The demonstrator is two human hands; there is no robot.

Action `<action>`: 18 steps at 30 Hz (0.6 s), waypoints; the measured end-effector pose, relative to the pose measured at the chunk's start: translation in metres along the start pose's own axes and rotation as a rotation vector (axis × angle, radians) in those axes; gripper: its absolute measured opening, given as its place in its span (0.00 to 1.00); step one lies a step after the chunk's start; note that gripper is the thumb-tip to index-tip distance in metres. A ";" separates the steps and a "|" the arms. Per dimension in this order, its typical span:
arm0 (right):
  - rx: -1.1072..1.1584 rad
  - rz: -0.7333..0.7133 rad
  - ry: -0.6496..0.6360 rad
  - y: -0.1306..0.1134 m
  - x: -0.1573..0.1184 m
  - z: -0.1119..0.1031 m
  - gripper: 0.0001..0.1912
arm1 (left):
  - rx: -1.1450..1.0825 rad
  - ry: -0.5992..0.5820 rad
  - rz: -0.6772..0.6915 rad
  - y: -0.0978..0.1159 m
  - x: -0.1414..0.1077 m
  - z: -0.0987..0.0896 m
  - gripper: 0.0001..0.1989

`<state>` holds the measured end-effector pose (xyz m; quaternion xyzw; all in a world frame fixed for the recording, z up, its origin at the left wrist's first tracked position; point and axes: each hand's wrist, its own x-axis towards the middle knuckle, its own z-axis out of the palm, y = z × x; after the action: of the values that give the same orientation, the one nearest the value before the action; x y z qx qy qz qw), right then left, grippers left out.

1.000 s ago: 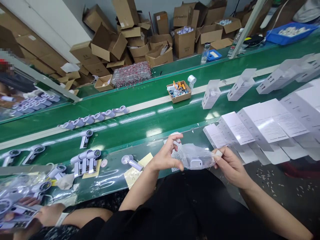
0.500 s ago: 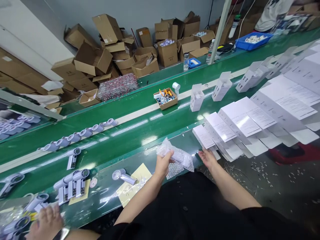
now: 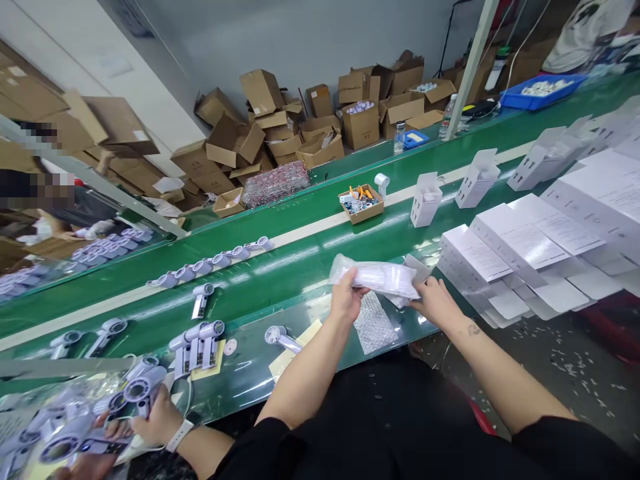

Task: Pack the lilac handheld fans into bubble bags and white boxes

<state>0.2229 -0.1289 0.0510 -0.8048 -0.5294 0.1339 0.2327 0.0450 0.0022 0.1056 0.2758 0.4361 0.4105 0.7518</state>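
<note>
My left hand (image 3: 347, 300) is closed around a clear plastic bag (image 3: 375, 277) with a pale, wrapped item inside, held above the bench. At the bag's right end, my right hand (image 3: 437, 303) has its fingers closed on a white carton (image 3: 417, 267), mostly hidden behind the bag and the fingers. Whether those fingers also touch the bag, I cannot tell. Below the bag, a sheet of bubble wrap (image 3: 374, 323) lies on the bench. A lavender handheld fan (image 3: 283, 338) rests left of my left forearm, on yellowish paper.
White cartons (image 3: 480, 250) stand in a row at right. Open white boxes (image 3: 426, 200) and a parts box (image 3: 361, 204) sit on the green conveyor (image 3: 300, 257). Several fans (image 3: 203, 267) line it at left. A co-worker's hand (image 3: 163, 417) holds a fan at lower left.
My right hand has closed on the nearest white carton and brought it beside the bag. The bag has risen and levelled, uncovering the bubble wrap. The co-worker's hand now holds a fan.
</note>
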 end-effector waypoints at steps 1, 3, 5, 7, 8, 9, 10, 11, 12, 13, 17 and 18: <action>-0.044 -0.030 -0.054 -0.001 0.008 -0.004 0.18 | 0.073 -0.043 0.066 -0.005 0.001 0.006 0.17; -0.037 -0.066 -0.114 -0.004 0.020 -0.006 0.20 | 0.271 -0.078 0.224 -0.015 0.002 0.012 0.17; 0.025 -0.105 -0.095 -0.005 0.024 0.000 0.19 | 0.494 -0.059 0.408 -0.025 0.003 0.012 0.16; 0.077 -0.145 -0.038 -0.006 0.025 0.011 0.18 | 0.738 -0.088 0.592 -0.034 0.002 0.013 0.17; 0.095 -0.153 -0.013 -0.006 0.025 0.016 0.17 | 0.875 -0.141 0.666 -0.037 0.001 0.015 0.19; 0.108 -0.156 0.003 -0.005 0.025 0.021 0.16 | 1.018 -0.210 0.720 -0.040 0.001 0.018 0.21; 0.120 -0.161 0.013 -0.003 0.025 0.026 0.16 | 1.155 -0.273 0.746 -0.042 0.001 0.023 0.24; 0.132 -0.168 0.027 -0.001 0.025 0.029 0.17 | 1.272 -0.313 0.750 -0.043 0.002 0.029 0.26; 0.146 -0.178 0.046 0.002 0.026 0.031 0.18 | 1.364 -0.319 0.745 -0.044 0.003 0.036 0.28; 0.165 -0.192 0.068 0.006 0.027 0.032 0.18 | 1.437 -0.297 0.739 -0.044 0.003 0.042 0.28; 0.274 -0.276 0.094 0.021 0.034 0.031 0.20 | 1.661 -0.195 0.762 -0.049 0.001 0.055 0.23; 0.300 -0.303 0.068 0.023 0.036 0.030 0.20 | 1.710 -0.209 0.761 -0.051 -0.001 0.055 0.23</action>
<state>0.2419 -0.0970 0.0142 -0.6764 -0.6103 0.1477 0.3850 0.1124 -0.0275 0.0918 0.8935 0.4005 0.1424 0.1451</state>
